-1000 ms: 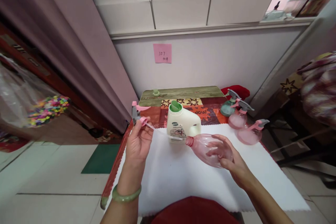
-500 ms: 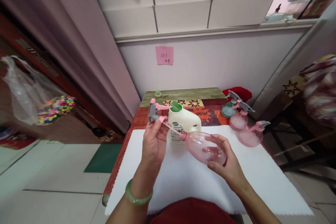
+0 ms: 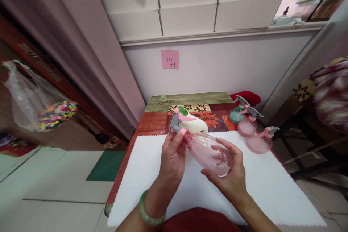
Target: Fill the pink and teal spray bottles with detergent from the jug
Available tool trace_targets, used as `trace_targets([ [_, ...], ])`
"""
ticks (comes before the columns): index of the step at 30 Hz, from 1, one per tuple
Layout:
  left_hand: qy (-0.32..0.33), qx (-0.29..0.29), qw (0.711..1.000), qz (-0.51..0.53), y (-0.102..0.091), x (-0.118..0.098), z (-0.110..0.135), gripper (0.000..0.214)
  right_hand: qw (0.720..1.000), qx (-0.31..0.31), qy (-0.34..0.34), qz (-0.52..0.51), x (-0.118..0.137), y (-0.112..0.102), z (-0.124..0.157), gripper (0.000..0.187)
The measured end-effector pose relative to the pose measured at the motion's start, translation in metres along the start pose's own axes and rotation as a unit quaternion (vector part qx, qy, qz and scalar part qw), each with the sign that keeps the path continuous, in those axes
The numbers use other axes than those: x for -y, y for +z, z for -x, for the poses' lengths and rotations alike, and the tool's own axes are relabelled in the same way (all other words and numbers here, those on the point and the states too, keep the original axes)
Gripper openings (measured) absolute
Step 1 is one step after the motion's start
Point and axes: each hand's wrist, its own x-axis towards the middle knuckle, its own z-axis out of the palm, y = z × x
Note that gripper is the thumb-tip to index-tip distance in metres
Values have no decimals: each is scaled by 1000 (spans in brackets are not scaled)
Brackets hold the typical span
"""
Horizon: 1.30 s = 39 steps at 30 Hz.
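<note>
My left hand point(image 3: 174, 156) pinches the pink collar of a grey and pink trigger sprayer head point(image 3: 178, 121) at the mouth of a clear pink bottle point(image 3: 208, 152). The bottle is tilted, its neck up to the left and its base toward my right hand point(image 3: 231, 168), whose fingers wrap round the base. The sprayer's collar meets the bottle neck; whether it is threaded on I cannot tell. Behind them stands a cream jug point(image 3: 194, 125) with a green mouth, partly hidden by the sprayer and my left hand.
At the table's right stand three spray bottles: a green one point(image 3: 237, 114), a pink one point(image 3: 247, 127) and another pink one point(image 3: 259, 143). A small green cap point(image 3: 163, 98) lies at the back left. A white cloth point(image 3: 146, 174) covers the table's front.
My left hand has moved right with the sprayer head. The thin tube that showed between collar and bottle has gone into the bottle, and the collar now meets the neck.
</note>
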Motion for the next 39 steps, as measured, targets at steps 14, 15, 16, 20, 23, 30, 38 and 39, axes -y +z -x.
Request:
trace_targets([
  [14, -7, 8, 1000, 16, 10, 2, 11, 25, 965, -77, -194, 159, 4, -6, -7, 77],
  [15, -9, 12, 1000, 17, 11, 3, 12, 24, 960, -79, -209, 170, 4, -7, -7, 78],
  [16, -10, 15, 1000, 18, 12, 3, 12, 24, 954, -83, -224, 178, 2, -8, -7, 79],
  [20, -12, 25, 999, 29, 16, 6, 12, 24, 944, -102, -239, 206, -5, -11, -5, 78],
  [23, -14, 41, 999, 24, 17, 8, 12, 24, 949, -95, -215, 209, -9, -11, -3, 80],
  [30, 4, 83, 996, -25, 14, 9, 9, 30, 998, -39, 35, -26, 7, -1, 0, 87],
  [38, 10, 147, 988, -53, 10, 2, 3, 40, 718, 213, 502, -432, 27, -11, -16, 92],
  [39, 18, 147, 987, -58, 9, 2, 2, 37, 696, 231, 508, -452, 27, -11, -16, 97],
])
